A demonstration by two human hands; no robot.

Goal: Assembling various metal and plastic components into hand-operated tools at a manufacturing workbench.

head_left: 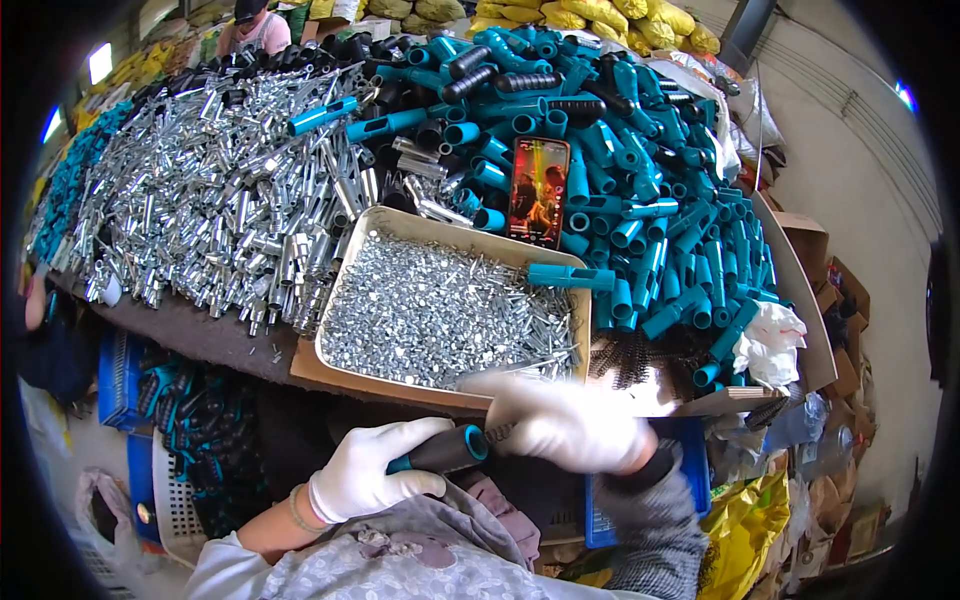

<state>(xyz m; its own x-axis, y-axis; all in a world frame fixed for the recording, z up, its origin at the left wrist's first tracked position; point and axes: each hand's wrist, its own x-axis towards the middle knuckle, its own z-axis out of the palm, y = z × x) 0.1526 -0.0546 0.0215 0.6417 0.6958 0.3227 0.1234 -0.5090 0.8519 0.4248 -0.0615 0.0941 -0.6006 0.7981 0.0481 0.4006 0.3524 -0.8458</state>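
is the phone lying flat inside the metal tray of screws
No, the phone leans on the pile of teal handles behind the tray.

A black grip with a teal collar (447,450) lay nearly level at six o'clock, open end toward three o'clock, its black end wrapped in a white glove, just below the tray's near edge.

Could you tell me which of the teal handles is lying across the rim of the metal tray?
The teal handle at the tray's right corner, lying sideways on the rim, apart from the heap behind.
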